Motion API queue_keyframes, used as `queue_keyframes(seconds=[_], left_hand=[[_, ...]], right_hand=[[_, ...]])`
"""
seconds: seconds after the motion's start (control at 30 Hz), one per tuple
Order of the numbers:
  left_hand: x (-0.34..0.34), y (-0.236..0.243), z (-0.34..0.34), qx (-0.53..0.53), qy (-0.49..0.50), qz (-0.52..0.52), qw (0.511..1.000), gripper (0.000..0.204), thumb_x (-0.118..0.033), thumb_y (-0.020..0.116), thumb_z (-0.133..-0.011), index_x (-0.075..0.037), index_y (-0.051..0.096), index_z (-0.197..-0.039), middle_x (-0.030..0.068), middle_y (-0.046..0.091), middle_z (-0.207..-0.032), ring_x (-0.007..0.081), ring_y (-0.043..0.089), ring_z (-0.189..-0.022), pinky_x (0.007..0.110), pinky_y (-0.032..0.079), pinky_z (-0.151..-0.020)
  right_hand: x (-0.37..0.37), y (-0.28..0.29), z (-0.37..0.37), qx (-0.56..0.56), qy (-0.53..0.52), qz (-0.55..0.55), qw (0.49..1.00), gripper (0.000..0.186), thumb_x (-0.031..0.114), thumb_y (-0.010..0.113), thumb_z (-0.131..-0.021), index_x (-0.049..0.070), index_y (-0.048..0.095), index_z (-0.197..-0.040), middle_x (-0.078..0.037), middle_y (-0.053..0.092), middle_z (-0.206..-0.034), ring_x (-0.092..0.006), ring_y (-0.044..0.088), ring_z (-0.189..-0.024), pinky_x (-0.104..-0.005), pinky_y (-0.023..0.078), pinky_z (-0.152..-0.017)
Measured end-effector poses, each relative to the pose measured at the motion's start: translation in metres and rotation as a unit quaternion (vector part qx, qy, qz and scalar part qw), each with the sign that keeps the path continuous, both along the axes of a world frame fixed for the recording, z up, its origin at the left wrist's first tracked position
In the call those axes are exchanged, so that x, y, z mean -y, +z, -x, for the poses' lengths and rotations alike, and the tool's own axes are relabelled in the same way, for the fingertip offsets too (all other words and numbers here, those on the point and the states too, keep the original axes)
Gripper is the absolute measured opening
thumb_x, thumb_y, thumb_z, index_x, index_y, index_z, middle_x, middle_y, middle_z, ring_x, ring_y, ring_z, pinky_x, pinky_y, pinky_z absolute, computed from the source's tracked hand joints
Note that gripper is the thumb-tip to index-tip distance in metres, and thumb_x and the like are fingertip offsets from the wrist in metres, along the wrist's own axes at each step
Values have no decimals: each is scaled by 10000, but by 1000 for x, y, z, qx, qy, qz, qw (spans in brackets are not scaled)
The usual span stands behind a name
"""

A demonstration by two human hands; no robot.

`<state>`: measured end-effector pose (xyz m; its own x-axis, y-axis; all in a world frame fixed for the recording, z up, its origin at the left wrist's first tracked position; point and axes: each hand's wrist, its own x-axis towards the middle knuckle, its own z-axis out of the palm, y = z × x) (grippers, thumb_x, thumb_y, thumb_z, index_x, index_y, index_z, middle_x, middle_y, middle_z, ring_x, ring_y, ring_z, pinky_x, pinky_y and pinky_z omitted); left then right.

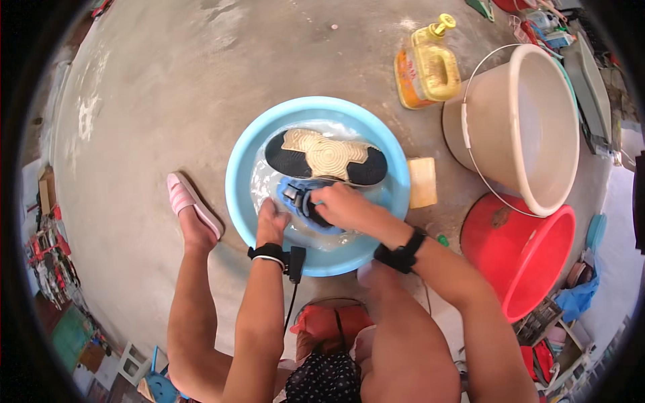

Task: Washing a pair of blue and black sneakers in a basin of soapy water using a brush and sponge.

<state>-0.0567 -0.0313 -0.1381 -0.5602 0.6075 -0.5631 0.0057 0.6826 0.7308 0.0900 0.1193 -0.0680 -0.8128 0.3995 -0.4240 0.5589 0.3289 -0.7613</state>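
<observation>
1. The blue shoe (304,205) lies near the light-blue basin's (237,178) centre; wet, it's probably soft, slippery, water-heavy. Take its collar.
2. Your right hand (342,207) curls at its opening, your left hand (271,219) at its 8 o'clock; you can't tell whether either grips.
3. A sole-up shoe (328,154) crowds 12 o'clock; a yellowish block (422,183) sits outside at 3.

A basin (234,174) is sitting on the floor (154,101), one shoe (329,158) lying sole-up in its far half, another shoe (289,193) resting nearer, the left hand (273,220) at its left, the right hand (342,207) over it. A slipper (183,191) is standing left; rightward, a block (422,183) is lying beside the basin, a jug (422,50) standing beyond, a bucket (487,101) resting behind a tub (485,248).
</observation>
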Motion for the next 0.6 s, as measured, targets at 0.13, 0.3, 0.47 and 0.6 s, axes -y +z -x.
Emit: queue_keyframes(seconds=[0.13, 0.3, 0.47, 0.6], left_hand=[[30, -61, 36, 364, 469, 5, 805, 143, -142, 485, -839, -82, 481, -710, 16, 476, -660, 203, 460, -588, 356, 395, -489], [22, -50, 25, 171, 252, 1, 953, 174, -152, 402, -900, -94, 551, -830, 29, 556, -756, 216, 530, -641, 395, 439, -525], [28, -44, 19, 1, -8, -27, 1000, 192, -112, 415, -873, -42, 581, -939, 101, 603, -908, 240, 575, -783, 403, 503, -633], [19, -28, 20, -21, -54, 62, 996, 178, -47, 436, -822, 6, 573, -923, 100, 612, -883, 206, 563, -760, 377, 509, -648]], right_hand=[[16, 44, -19, 23, 100, -64, 993, 100, 118, 552, -804, 52, 614, -845, -200, 595, -666, -390, 614, -686, -481, 488, -612], [5, 92, -40, 103, 204, -127, 965, 117, 78, 520, -785, 10, 610, -816, -165, 635, -712, -339, 653, -675, -446, 518, -561], [25, 21, -7, 54, 138, -225, 963, 144, 95, 521, -798, 11, 576, -901, -147, 628, -664, -309, 661, -641, -411, 527, -538], [32, -5, 17, 6, 70, -224, 972, 142, 99, 524, -800, 12, 570, -902, -150, 625, -655, -311, 659, -627, -406, 527, -532]])
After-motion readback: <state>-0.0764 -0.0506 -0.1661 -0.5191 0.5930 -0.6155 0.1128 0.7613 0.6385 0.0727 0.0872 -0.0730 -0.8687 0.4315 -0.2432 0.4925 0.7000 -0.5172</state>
